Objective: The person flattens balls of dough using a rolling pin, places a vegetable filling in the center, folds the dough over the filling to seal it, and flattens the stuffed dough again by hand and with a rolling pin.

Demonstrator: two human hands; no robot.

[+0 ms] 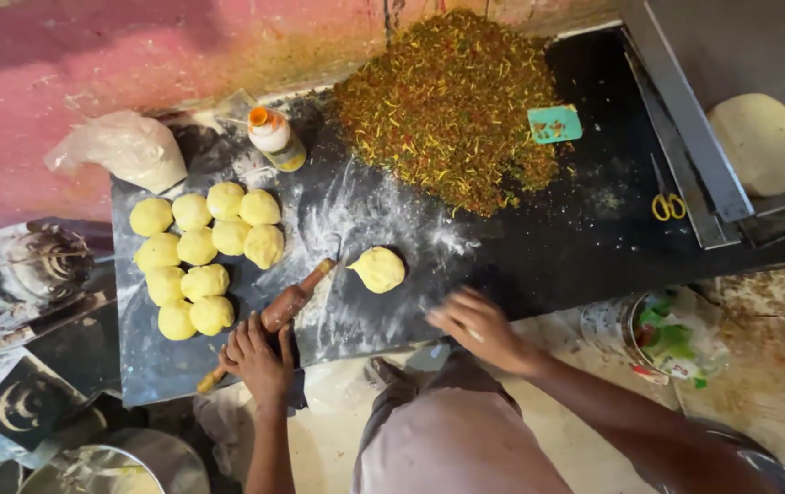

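Here, on a dark flour-dusted work slab (539,247), the items are as follows. Left hand (260,357): palm down at the near edge of the slab, fingers loosely curled over the lower part of a brown wooden rolling pin (283,309); it touches the pin, but whether it truly grips it cannot be told. The pin lies tilted, its upper end pointing toward the middle of the slab. Right hand (477,325): blurred, flat and open with fingers spread, holding nothing, low over the slab's near edge. Single dough ball (380,269): pale yellow, with a small pinched tip, resting on the floured patch between the two hands, apart from both, just beside the pin's upper end. Cluster of dough balls (198,261): about a dozen, same colour, packed touching one another on the left part of the slab. Squeeze bottle (275,137): orange cap, lying behind the cluster. Clear plastic bag (123,146): at the far left corner. Heap of chopped filling (452,110): green, red and brown shreds, far centre, with a teal scraper (554,123) at its right edge. Yellow-handled scissors (669,203): right end of the slab. Flat dough round (763,142): on a grey metal tray (685,55), far right.
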